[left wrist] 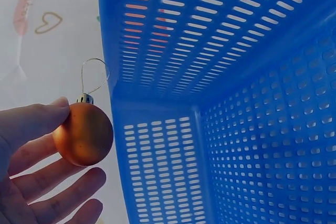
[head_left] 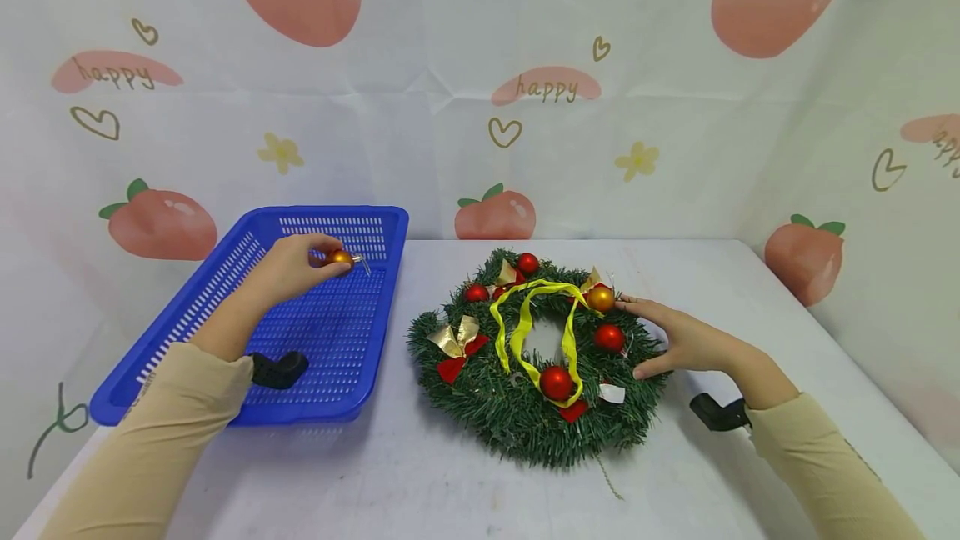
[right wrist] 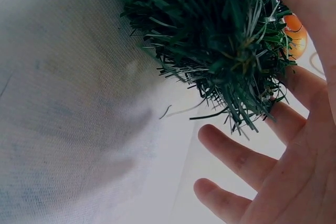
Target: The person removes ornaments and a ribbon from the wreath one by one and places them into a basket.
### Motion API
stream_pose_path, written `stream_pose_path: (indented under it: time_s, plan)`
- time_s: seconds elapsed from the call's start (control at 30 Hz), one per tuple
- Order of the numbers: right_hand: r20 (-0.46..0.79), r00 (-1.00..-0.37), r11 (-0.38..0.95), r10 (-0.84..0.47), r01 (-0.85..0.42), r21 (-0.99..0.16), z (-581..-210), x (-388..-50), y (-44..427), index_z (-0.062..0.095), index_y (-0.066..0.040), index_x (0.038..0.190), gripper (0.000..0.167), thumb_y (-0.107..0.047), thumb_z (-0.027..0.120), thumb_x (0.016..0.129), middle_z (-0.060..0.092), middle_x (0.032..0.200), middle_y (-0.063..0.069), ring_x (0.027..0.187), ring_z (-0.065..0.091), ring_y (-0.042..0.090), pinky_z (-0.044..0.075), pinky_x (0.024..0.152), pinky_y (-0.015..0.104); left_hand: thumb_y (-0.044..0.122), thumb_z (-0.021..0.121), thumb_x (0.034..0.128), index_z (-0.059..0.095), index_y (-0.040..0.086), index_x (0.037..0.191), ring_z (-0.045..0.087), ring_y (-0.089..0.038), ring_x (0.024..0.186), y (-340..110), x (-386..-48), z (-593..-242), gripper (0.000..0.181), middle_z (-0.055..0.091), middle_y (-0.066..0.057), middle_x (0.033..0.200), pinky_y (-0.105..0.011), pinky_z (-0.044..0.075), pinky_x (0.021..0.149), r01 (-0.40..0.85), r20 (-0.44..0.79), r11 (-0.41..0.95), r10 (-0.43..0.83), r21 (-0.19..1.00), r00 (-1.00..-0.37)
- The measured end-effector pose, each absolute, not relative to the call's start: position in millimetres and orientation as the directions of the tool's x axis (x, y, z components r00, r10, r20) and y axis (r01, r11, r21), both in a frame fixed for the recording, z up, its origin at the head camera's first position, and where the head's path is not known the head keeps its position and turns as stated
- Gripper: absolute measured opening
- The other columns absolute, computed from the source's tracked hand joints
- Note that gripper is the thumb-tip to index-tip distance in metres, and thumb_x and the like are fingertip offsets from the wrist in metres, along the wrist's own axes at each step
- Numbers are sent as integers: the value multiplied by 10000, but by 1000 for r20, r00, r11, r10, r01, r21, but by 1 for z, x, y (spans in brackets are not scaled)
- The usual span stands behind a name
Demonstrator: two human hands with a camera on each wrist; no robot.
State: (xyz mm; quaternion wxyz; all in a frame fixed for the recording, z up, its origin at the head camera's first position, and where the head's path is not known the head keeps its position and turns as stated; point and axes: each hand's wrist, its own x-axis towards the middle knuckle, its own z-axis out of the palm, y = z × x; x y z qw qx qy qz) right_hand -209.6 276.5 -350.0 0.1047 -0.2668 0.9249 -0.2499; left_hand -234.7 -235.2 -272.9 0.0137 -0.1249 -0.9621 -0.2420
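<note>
My left hand (head_left: 300, 265) pinches an orange-gold Christmas bauble (head_left: 342, 258) between thumb and fingers, above the blue plastic basket (head_left: 399, 290). In the left wrist view, a thin wire loop rises from the metal cap of the bauble (left wrist: 84, 135). A green Christmas wreath (head_left: 480, 407) lies on the table, decorated with several red baubles, bows and a yellow ribbon (head_left: 517, 340). At the wreath's right edge, my right hand (head_left: 686, 340) touches it with spread fingers, close to a gold bauble (head_left: 601, 299). In the right wrist view, two fingers (right wrist: 236, 156) stand off the greenery.
The basket takes up the left of the white table (head_left: 450, 490), with slotted walls and a perforated floor. A patterned white cloth (head_left: 420, 132) hangs behind the table. On the wreath are a white tag (head_left: 612, 393) and a gold bow (head_left: 455, 340).
</note>
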Motion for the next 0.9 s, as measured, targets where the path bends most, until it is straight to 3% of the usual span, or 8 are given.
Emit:
stream_pose_path:
  time_s: [0.43, 0.67, 0.9]
  plan:
    - [-57, -835, 727, -548, -441, -527, -348, -206, 276, 300, -1, 1436, 962, -393, 785, 703, 256, 1482, 289, 1328, 259, 512, 315, 986, 670, 264, 590, 916, 558, 14, 1257, 598, -393, 1077, -217, -221, -261, 424, 589, -233, 1237, -513, 503, 884, 292, 147, 834, 253, 468, -956]
    - [-40, -825, 715, -564, -464, -524, -348, -206, 276, 308, 1, 1432, 949, -380, 787, 706, 266, 1473, 295, 1317, 265, 518, 323, 976, 668, 192, 624, 895, 622, 49, 1184, 633, -310, 1032, -174, -196, -252, 322, 639, -147, 1190, -485, 488, 919, 462, 250, 759, 389, 459, -887]
    - [-36, -828, 717, -560, -463, -521, -348, -206, 276, 316, 6, 1427, 950, -382, 790, 701, 264, 1475, 294, 1322, 263, 517, 315, 982, 670, 178, 656, 870, 643, 99, 1150, 642, -214, 983, -135, -171, -254, 291, 674, -57, 1121, -412, 513, 873, 612, 313, 668, 526, 423, -791]
